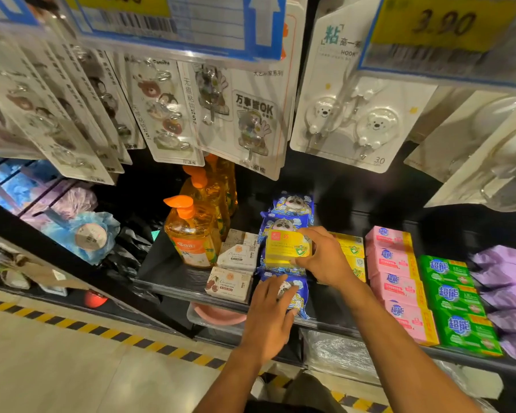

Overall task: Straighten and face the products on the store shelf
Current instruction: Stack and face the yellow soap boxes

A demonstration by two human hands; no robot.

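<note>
**A:** Hands?

**B:** Left hand (270,318) is flat with fingers roughly straight, pressing the front blue packet (295,296) at the shelf (173,278) lip. Right hand (325,257) is just beyond it, fingers and thumb wrapped round a yellow box (285,247). The box is held over the blue row, not in its own row.

**A:** Where's its row?

**B:** Yellow stack (353,248), right behind the right hand.

**A:** Handling?

**B:** The box looks like light, stiff carton. Grip the side faces and set it down square, label forward. The blue packets look like soft, slick film that will likely slide and buckle, so push them with a flat palm, no pinching.

**A:** Edges?

**B:** The front packet sits right at the lip and could tip off if pulled further.

**A:** Room?

**B:** There's a bare strip of shelf under the right forearm. Pink packs (396,278) wall it off on the right. Left of the left hand, beige boxes (236,257) touch the blue row, with orange bottles (191,234) beyond them. Farther back, hook cards (167,114) hang low over the rows, so keep lifts shallow.
</note>
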